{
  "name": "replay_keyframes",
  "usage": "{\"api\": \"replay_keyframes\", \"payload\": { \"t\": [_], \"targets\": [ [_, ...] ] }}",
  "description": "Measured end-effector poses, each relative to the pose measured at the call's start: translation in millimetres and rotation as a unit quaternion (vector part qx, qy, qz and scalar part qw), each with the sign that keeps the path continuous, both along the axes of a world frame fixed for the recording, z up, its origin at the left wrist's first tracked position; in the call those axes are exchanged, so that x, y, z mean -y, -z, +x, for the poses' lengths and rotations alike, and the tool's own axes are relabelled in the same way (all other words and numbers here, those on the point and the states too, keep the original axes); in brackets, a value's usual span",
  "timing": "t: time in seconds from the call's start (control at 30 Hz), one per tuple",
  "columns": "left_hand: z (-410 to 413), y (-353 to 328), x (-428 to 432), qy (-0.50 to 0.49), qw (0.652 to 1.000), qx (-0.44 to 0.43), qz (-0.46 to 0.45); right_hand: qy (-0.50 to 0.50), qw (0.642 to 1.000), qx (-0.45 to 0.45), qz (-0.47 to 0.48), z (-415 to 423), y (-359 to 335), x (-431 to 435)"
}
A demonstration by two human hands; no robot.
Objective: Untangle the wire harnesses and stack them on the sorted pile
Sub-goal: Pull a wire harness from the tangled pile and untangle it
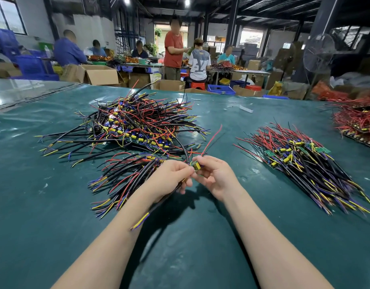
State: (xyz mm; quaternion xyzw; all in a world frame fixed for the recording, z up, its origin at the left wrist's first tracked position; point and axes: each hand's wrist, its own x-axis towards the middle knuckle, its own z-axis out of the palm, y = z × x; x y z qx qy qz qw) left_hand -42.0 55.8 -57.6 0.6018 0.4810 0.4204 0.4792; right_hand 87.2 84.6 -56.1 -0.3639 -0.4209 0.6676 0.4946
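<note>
A big tangled heap of wire harnesses [136, 124], black, red, yellow and blue, lies at the centre-left of the green table [221, 236]. A smaller loose bunch [125, 180] spreads in front of it, next to my left hand. To the right lies the sorted pile [302, 161], its wires laid in one direction. Above the table, both hands meet on one harness [195, 165] with a small yellow-and-green board. My left hand [171, 180] grips its black cable, whose yellow-blue end sticks out under my forearm. My right hand [213, 176] pinches the board; a red wire rises from it.
More red-wired boards [357, 122] are stacked at the table's far right edge. Small white scraps [245, 108] lie further back. Beyond the table are cardboard boxes [98, 75], blue crates, a floor fan [318, 53] and several people at other benches.
</note>
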Motion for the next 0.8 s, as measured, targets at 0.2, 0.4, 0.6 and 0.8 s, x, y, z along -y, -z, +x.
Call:
{"api": "replay_keyframes", "payload": {
  "t": [0.2,0.4,0.6,0.8],
  "targets": [
    [5,-2,0,0.007,0.999,-0.053,0.005,0.023,0.999,0.015,-0.045,6,0,-7],
    [4,-1,1,0.009,0.988,-0.149,0.028,0.037,0.998,-0.009,-0.044,8,4,-10],
    [5,-2,2,0.023,0.998,-0.065,0.005,0.109,0.992,0.045,0.048,11,9,-12],
    [8,0,2,0.084,0.992,0.049,-0.075,0.200,0.976,-0.012,0.080,24,7,-17]
  ]
}}
